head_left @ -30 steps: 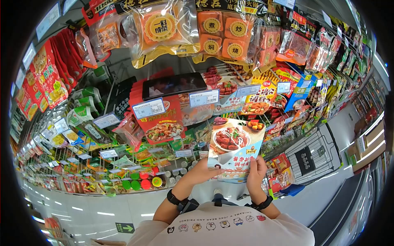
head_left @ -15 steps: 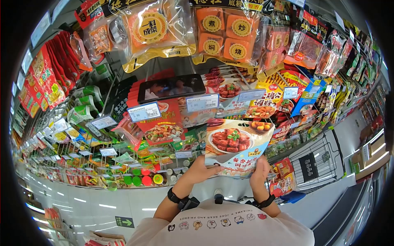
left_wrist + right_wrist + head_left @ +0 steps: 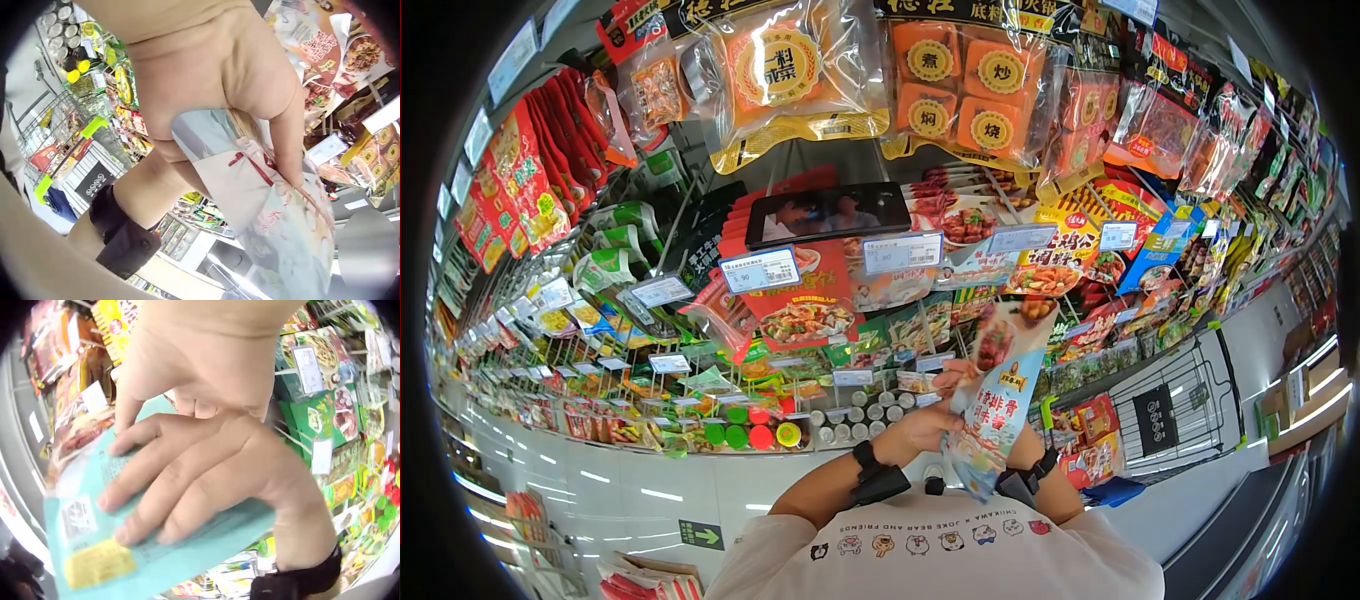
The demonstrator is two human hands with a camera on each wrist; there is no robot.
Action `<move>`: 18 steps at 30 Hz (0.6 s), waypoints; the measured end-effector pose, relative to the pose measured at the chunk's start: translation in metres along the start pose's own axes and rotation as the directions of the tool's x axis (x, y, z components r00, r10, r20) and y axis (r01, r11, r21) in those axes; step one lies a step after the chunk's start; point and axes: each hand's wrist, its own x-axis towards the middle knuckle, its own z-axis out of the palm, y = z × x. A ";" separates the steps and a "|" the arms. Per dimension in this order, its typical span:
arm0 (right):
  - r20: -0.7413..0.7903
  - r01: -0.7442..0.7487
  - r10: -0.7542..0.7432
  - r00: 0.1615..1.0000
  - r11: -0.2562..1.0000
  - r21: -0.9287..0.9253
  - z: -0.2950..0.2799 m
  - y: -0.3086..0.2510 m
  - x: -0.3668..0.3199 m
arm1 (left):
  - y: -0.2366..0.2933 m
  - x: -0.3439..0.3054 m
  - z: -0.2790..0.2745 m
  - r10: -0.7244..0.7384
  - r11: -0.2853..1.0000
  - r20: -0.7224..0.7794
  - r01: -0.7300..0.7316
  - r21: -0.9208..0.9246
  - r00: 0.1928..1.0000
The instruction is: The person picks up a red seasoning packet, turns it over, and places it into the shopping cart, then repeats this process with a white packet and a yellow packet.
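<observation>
I hold a seasoning packet point(image 3: 998, 400) in front of the shelves, turned almost edge-on in the head view. Its printed front point(image 3: 275, 212) shows in the left wrist view, its teal back point(image 3: 94, 550) in the right wrist view. My left hand point(image 3: 925, 428) grips it, with the thumb point(image 3: 287, 144) on the front and the fingers point(image 3: 162, 487) spread over the back. My right hand point(image 3: 200, 362) pinches the packet's upper edge. In the head view the packet hides that hand and only its banded wrist point(image 3: 1028, 478) shows.
Hooks full of hanging sauce packets with price tags point(image 3: 762, 268) fill the wall ahead. A phone point(image 3: 828, 213) lies across one hook. Small jars with coloured lids point(image 3: 745, 437) stand low on the shelf. A wire shopping cart point(image 3: 1170, 395) stands to the right.
The packet, earlier held flat with its front towards me, has been turned edge-on. My left hand has moved right, across the packet's back, and my right hand has gone behind it.
</observation>
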 end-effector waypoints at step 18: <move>-0.328 0.437 -0.577 0.748 0.800 -0.410 0.024 -0.077 -0.047 | 0.060 -0.015 0.053 0.008 0.637 0.033 -0.030 0.771 0.999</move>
